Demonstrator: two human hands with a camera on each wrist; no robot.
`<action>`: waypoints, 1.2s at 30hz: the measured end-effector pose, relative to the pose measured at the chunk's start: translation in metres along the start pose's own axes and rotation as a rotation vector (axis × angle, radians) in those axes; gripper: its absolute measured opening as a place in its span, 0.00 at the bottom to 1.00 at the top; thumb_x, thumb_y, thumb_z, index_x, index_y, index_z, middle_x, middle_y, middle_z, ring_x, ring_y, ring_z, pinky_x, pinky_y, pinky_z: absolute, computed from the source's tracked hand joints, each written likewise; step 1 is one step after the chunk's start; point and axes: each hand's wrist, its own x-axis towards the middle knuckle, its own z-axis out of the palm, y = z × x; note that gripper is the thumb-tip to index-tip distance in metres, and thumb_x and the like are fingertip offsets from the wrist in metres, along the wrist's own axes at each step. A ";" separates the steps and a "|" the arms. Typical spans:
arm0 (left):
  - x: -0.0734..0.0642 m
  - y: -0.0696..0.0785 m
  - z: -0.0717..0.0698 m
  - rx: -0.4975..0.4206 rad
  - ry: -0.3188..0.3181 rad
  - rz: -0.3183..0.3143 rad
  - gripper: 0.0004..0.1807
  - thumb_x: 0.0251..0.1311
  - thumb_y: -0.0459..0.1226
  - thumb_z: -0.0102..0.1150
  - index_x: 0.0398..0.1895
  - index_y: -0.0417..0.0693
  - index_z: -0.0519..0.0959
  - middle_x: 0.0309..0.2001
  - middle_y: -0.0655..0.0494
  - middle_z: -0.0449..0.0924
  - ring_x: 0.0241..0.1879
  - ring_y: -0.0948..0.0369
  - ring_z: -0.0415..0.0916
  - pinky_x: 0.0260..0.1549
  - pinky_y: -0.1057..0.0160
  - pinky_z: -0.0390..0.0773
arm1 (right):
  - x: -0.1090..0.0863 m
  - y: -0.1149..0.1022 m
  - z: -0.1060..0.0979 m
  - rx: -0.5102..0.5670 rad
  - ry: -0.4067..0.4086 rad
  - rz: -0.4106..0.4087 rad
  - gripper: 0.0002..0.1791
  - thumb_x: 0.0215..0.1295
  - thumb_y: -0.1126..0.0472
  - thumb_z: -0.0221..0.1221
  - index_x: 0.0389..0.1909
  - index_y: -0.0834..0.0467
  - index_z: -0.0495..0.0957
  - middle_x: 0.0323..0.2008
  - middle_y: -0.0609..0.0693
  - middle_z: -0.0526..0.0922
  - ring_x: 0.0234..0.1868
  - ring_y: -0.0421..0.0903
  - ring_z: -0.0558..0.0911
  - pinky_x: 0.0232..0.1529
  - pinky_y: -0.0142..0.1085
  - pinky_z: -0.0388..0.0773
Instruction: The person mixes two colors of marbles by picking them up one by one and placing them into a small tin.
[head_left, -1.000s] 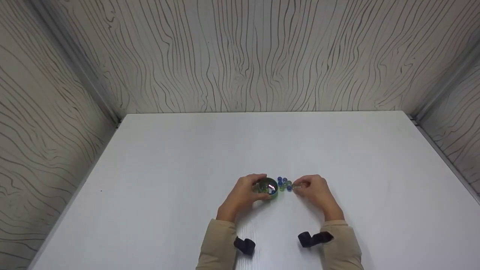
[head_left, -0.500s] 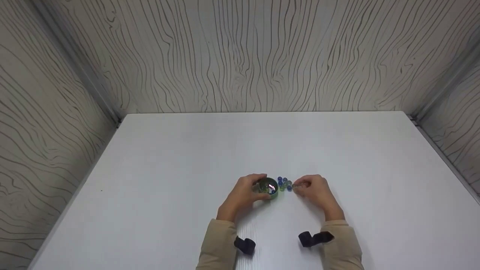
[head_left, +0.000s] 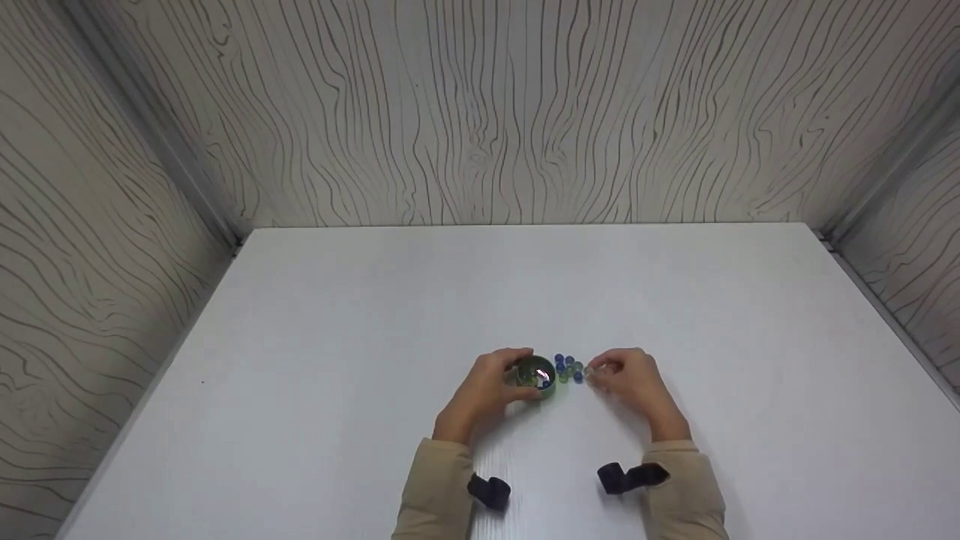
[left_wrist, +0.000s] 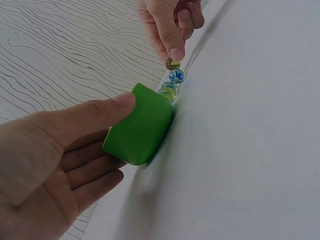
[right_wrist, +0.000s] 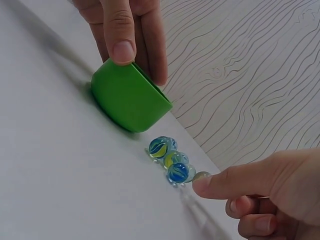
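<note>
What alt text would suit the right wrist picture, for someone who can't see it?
A person's left hand holds a green cup beside glass marbles on a white table. Opposite, the right hand pinches another marble. A wood-patterned wall stands behind.

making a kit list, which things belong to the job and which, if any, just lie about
Likely job:
green cup, in left hand
glass marbles, one at right hand

Incidental:
patterned wall
black wrist pieces, worn
dark speck on table
</note>
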 end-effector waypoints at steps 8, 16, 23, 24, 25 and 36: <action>-0.001 0.000 0.000 -0.010 -0.004 0.000 0.34 0.52 0.36 0.70 0.63 0.38 0.71 0.61 0.42 0.77 0.63 0.48 0.74 0.65 0.53 0.74 | 0.000 -0.001 -0.001 0.006 0.011 -0.025 0.09 0.57 0.68 0.62 0.39 0.63 0.84 0.22 0.48 0.76 0.23 0.40 0.72 0.23 0.27 0.68; -0.001 -0.001 0.000 -0.013 -0.006 0.004 0.33 0.52 0.35 0.70 0.63 0.37 0.71 0.60 0.41 0.77 0.62 0.47 0.74 0.64 0.53 0.75 | -0.002 -0.005 -0.003 0.006 0.009 -0.018 0.10 0.58 0.67 0.63 0.41 0.63 0.84 0.20 0.46 0.72 0.23 0.41 0.69 0.22 0.28 0.65; -0.001 -0.002 0.000 0.003 -0.004 0.026 0.33 0.52 0.35 0.70 0.62 0.36 0.72 0.59 0.40 0.77 0.62 0.46 0.75 0.64 0.53 0.76 | -0.003 -0.008 -0.005 -0.011 0.025 -0.039 0.10 0.58 0.66 0.63 0.40 0.63 0.84 0.21 0.46 0.71 0.25 0.41 0.68 0.23 0.28 0.64; -0.001 -0.002 0.000 0.002 -0.003 0.024 0.33 0.52 0.35 0.70 0.62 0.36 0.72 0.60 0.40 0.77 0.62 0.46 0.74 0.64 0.53 0.75 | -0.003 -0.009 -0.005 -0.012 0.028 -0.044 0.09 0.58 0.66 0.64 0.40 0.63 0.85 0.21 0.46 0.71 0.25 0.41 0.68 0.23 0.28 0.64; 0.000 -0.002 0.000 0.003 -0.002 0.030 0.33 0.51 0.35 0.70 0.62 0.35 0.72 0.59 0.40 0.77 0.62 0.45 0.74 0.64 0.53 0.75 | -0.003 -0.009 -0.006 -0.014 0.030 -0.051 0.09 0.58 0.66 0.64 0.40 0.63 0.85 0.21 0.46 0.71 0.25 0.41 0.68 0.23 0.28 0.63; 0.000 -0.002 0.000 0.000 -0.006 0.008 0.33 0.52 0.36 0.70 0.63 0.37 0.72 0.60 0.41 0.77 0.63 0.47 0.74 0.65 0.53 0.75 | -0.007 -0.015 -0.006 -0.013 0.052 -0.086 0.08 0.57 0.66 0.64 0.38 0.62 0.85 0.22 0.46 0.71 0.27 0.42 0.67 0.26 0.29 0.63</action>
